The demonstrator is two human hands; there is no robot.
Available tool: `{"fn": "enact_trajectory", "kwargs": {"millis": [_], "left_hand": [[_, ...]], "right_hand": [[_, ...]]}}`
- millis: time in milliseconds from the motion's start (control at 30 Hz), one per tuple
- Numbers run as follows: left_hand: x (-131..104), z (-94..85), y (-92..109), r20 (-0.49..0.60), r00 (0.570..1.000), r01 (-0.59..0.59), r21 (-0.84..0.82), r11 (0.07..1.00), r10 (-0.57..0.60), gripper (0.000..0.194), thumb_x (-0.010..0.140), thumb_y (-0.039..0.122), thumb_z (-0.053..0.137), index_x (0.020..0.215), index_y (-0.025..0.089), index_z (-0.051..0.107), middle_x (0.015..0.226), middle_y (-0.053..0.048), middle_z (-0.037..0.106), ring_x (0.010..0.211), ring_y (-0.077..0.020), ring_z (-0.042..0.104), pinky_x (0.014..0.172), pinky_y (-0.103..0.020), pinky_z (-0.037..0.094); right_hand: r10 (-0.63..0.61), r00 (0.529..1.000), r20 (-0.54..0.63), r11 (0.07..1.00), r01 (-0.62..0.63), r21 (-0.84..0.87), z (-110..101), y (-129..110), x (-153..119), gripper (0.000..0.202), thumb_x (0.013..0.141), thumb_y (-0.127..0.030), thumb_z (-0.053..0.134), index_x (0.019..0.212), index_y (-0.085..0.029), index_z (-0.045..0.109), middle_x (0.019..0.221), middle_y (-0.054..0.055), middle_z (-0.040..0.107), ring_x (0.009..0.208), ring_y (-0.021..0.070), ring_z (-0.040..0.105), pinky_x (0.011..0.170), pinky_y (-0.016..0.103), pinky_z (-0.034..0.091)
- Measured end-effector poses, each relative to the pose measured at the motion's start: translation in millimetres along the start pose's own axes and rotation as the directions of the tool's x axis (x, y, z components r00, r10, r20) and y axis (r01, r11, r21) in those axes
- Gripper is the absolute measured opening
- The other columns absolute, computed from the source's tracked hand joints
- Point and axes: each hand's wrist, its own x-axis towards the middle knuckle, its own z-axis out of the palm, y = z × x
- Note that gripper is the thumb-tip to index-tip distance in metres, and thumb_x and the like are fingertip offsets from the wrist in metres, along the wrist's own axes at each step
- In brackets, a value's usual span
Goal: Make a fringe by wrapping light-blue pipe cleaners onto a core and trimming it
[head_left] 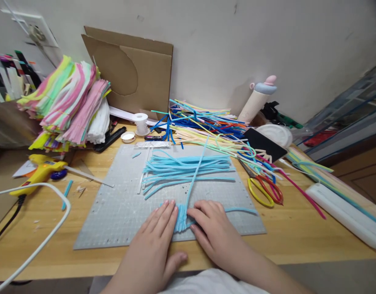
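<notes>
Near the front of the grey cutting mat (105,220) lies a small woven patch (181,219) of light-blue pipe cleaners. My left hand (154,234) rests flat over its left part, fingers stretched out side by side, hiding some of it. At the patch's right edge, my right hand (211,228) has thumb and fingers closed on a light-blue pipe cleaner (241,210), whose tail runs out to the right. Another light-blue strand (197,171) rises from the patch across the mat. Behind it lies a row of loose light-blue pipe cleaners (188,164).
Scissors (264,192) lie right of the mat, a yellow glue gun (41,171) left with its white cable looping forward. Mixed pipe cleaners (203,122) heap at the back. Bundled pipe cleaners (68,102), cardboard (151,73), a bottle (257,98) and a white power strip (343,216) surround the mat.
</notes>
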Motion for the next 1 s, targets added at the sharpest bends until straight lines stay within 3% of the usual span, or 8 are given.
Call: {"fn": "enact_trajectory", "kwargs": {"millis": [133,267,400,633,833,1000], "left_hand": [[-7,-0.4,-4,-0.117,0.988,0.105,0.026,0.994,-0.101,0.071,0.085,0.037,0.052,0.144,0.013,0.021,0.147,-0.016,0.032,0.134,-0.0298,0.031,0.100,-0.046,0.041],[-17,-2.3,-8,-0.216,0.959,0.184,-0.017,0.983,-0.183,0.049,0.088,0.027,0.046,0.135,0.016,0.038,0.136,-0.013,0.049,0.124,-0.0247,0.047,0.096,-0.041,0.046],[-13,-2.2,-7,-0.184,0.975,0.125,-0.014,0.992,-0.125,0.044,0.086,0.028,0.050,0.129,0.017,0.047,0.129,-0.012,0.056,0.117,-0.0249,0.052,0.094,-0.040,0.047],[0,-4.2,-5,-0.076,0.996,0.057,0.101,0.993,-0.050,0.049,0.087,0.034,0.049,0.135,0.026,0.043,0.133,-0.008,0.052,0.116,-0.0255,0.052,0.095,-0.045,0.045],[-3,3.5,-4,-0.071,0.997,-0.004,0.122,0.992,0.013,0.059,0.087,0.036,0.049,0.140,0.016,0.034,0.143,-0.011,0.042,0.127,-0.0244,0.042,0.099,-0.038,0.042],[-4,5.2,-3,-0.032,0.999,-0.012,0.086,0.996,0.015,0.060,0.088,0.035,0.048,0.142,0.018,0.029,0.145,-0.010,0.037,0.130,-0.0239,0.039,0.098,-0.038,0.044]], "right_hand": [[-0.009,1.000,-0.009,1.000,0.009,0.008,0,0,-2,0.023,0.088,-0.018,0.047,0.110,-0.023,0.054,0.107,0.008,0.054,0.099,0.0226,0.045,0.088,0.041,0.034],[-0.017,1.000,-0.025,1.000,0.017,0.006,1,-1,-1,0.023,0.088,-0.019,0.047,0.109,-0.022,0.054,0.107,0.008,0.054,0.099,0.0226,0.045,0.088,0.040,0.034],[-0.022,0.999,-0.039,1.000,0.022,-0.004,3,1,-1,0.023,0.088,-0.019,0.047,0.109,-0.023,0.055,0.106,0.007,0.054,0.098,0.0227,0.046,0.087,0.040,0.034],[-0.029,0.998,-0.048,1.000,0.030,0.006,4,2,-1,0.024,0.087,-0.018,0.048,0.110,-0.023,0.054,0.106,0.007,0.054,0.099,0.0221,0.045,0.088,0.040,0.034],[-0.026,0.998,-0.054,1.000,0.026,0.014,4,1,-1,0.024,0.086,-0.017,0.049,0.109,-0.023,0.054,0.106,0.007,0.054,0.098,0.0222,0.046,0.087,0.040,0.035],[-0.032,0.998,-0.058,0.999,0.033,0.015,4,1,-2,0.025,0.086,-0.017,0.049,0.110,-0.022,0.054,0.106,0.008,0.055,0.098,0.0229,0.046,0.087,0.041,0.035]]}}
